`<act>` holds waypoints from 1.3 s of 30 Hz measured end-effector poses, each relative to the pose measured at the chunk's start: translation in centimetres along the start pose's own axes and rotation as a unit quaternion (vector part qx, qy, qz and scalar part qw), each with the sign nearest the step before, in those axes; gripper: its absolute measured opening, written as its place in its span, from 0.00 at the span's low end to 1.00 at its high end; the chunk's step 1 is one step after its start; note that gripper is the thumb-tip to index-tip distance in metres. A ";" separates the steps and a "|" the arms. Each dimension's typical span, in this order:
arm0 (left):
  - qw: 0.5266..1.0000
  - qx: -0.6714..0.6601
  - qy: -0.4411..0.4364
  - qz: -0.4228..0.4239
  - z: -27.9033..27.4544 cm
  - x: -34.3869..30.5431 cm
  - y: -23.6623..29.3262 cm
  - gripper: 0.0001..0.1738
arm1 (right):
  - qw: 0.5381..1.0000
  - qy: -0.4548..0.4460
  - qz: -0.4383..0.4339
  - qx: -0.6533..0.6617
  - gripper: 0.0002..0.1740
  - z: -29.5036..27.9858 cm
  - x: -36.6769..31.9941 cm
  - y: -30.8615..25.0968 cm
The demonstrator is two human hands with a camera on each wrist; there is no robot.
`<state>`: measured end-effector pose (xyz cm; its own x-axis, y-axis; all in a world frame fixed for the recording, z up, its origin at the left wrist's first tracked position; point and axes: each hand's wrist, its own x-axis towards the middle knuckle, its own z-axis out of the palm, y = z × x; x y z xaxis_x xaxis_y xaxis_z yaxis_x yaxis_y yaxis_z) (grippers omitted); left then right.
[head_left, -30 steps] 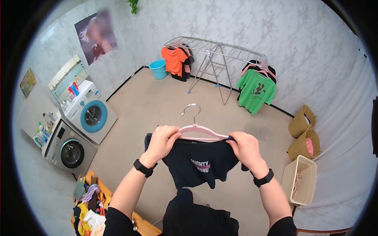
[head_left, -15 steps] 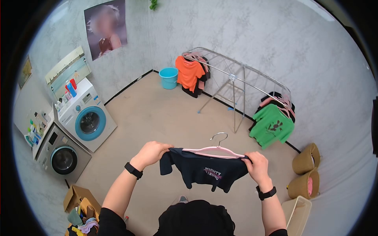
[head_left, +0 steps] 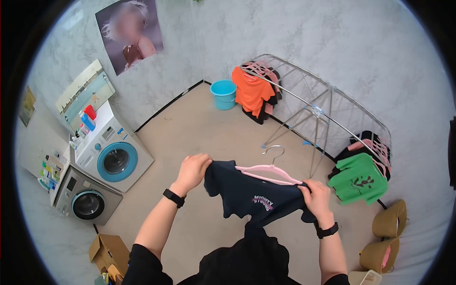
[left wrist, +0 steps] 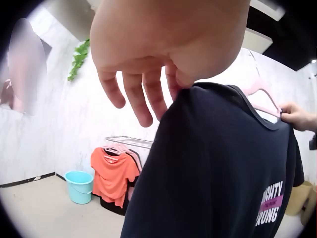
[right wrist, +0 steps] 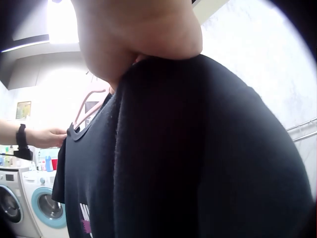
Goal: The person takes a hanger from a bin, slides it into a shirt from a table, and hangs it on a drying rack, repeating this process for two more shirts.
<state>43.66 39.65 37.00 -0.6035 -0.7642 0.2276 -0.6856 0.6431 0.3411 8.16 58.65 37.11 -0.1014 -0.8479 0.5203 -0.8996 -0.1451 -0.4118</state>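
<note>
A dark navy T-shirt (head_left: 242, 192) with white lettering hangs stretched between both hands. My left hand (head_left: 194, 171) pinches its left shoulder; in the left wrist view that hand (left wrist: 163, 44) has thumb and index on the cloth while the other fingers hang down. On the opposite shoulder, beside the hanger's end, my right hand (head_left: 316, 197) grips the fabric. A pink hanger (head_left: 268, 172) shows above the neckline, its metal hook pointing up. Cloth covers most of the right wrist view, with the right hand (right wrist: 138, 37) above it.
A metal drying rack (head_left: 317, 111) stands by the wall, with an orange shirt (head_left: 251, 92) and a green shirt (head_left: 358, 179) at its ends. A blue bucket (head_left: 223, 95), two washing machines, a cardboard box (head_left: 110, 251) and woven baskets (head_left: 389, 218) stand around the floor.
The left hand has moved from beside the hanger outward to the shirt's shoulder, and the shirt is spread wider. The view has turned, so the rack appears farther right and larger.
</note>
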 end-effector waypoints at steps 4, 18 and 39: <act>0.959 -0.250 0.056 -0.117 1.3 6.7 -5.3 0.12 | 0.999 0.019 0.016 0.046 0.08 2.9 9.1 4.9; 0.920 -0.332 0.104 -0.178 6.7 28.8 -20.4 0.12 | 0.989 -0.053 0.073 0.120 0.10 26.7 32.8 10.8; 0.899 -0.341 -0.206 -0.180 16.5 66.7 -43.4 0.23 | 0.893 -0.093 0.238 0.372 0.17 56.9 62.3 13.9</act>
<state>26.44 -38.42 22.35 -0.5884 -0.7431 -0.3189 -0.5428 0.0707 0.8369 13.52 -25.21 21.25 -0.2631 -0.9635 0.0501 -0.2363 0.0140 -0.9716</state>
